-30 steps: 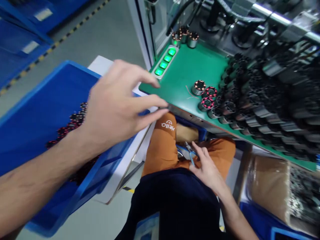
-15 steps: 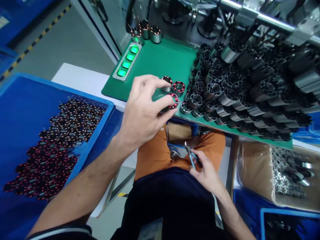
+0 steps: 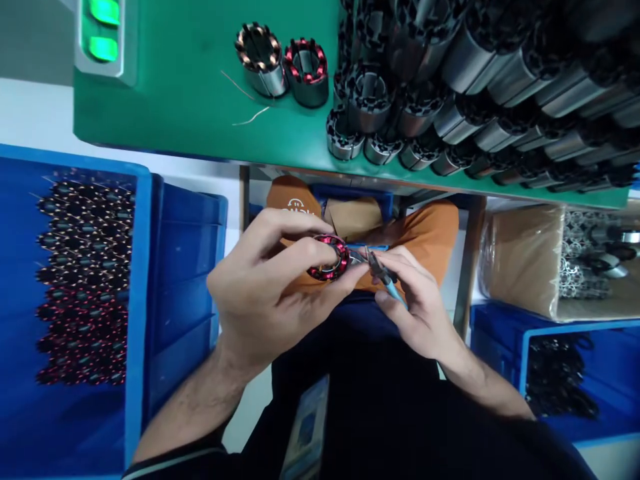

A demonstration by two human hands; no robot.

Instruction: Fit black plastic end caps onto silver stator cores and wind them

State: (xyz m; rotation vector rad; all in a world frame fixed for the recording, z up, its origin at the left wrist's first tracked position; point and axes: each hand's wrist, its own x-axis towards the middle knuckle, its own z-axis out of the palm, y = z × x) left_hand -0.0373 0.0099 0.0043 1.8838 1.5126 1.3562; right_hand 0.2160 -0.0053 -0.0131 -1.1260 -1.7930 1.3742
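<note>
My left hand (image 3: 280, 287) is closed around a motor stator (image 3: 342, 256) with red windings, held above my lap with its ring end tilted toward me. In my right hand (image 3: 417, 297) is a pair of cutting pliers (image 3: 386, 279) with light-blue and black handles. Their jaws are close beside the stator; whether they touch it I cannot tell. On the green mat stand a copper-wound stator (image 3: 270, 77) and a red-wound stator (image 3: 309, 83), side by side. Thin wire offcuts (image 3: 253, 119) lie in front of them.
Stacked unwound stator cores (image 3: 345, 143) crowd the right of the green mat (image 3: 175, 113). At left, a blue bin (image 3: 137, 300) holds rows of wound stators (image 3: 85, 267). A cardboard box (image 3: 520, 260) of metal parts and another blue bin (image 3: 524, 360) stand at right.
My left hand has lifted a red-wound stator off the mat and brought it down over my lap. The pliers in my right hand have come up beside it. The view has shifted downward and closer.
</note>
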